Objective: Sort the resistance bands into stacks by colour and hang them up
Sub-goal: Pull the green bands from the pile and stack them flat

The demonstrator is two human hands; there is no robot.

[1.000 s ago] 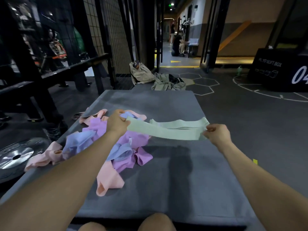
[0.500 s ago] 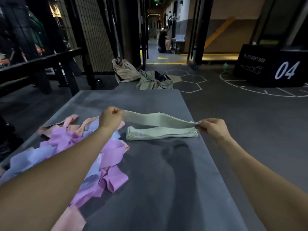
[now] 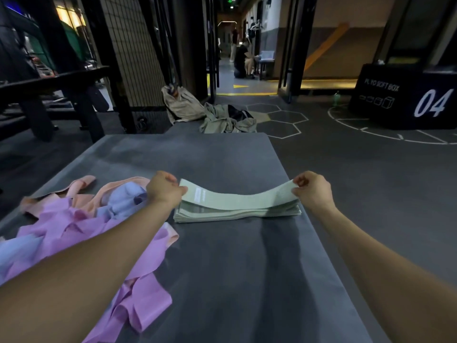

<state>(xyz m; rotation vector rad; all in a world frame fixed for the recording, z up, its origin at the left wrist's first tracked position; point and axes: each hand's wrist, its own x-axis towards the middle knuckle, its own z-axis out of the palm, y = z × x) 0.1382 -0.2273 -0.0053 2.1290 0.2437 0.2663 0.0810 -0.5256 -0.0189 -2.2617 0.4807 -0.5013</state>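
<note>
A: Why does the tangle lie nearest, off to the left?

B: Those are the unsorted bands [image 3: 81,233], purple, blue and pink, heaped loose on the grey table [image 3: 222,280]. My guess is they wait there so the right half stays free for stacking.

A: And the hands beyond them?

B: The left hand [image 3: 164,191] has a narrow grip, fingers pinching one end of the top green band [image 3: 237,200]. The right hand [image 3: 312,191] pinches the other end the same way. Held by both ends, the band sags in the middle, which already touches the green stack [image 3: 237,212] beneath, while the ends are lifted clear.

A: Why hold it so?

B: Probably to line it up edge for edge with the stack, so the pile stays square and one colour. The stack sits mid-table, just right of the tangle and apart from it. Hanging is not yet begun, as far as I can judge.

A: Any writing on the band?

B: A pale printed patch near the left end, too small to read.

A: Farther off?

B: Beige bags and clothes [image 3: 210,112] on the floor past the table's far edge. Far right, a black box [image 3: 405,100] reads "PLYO SOFT BOX", the third letter unclear, and "04" in large white figures.
</note>
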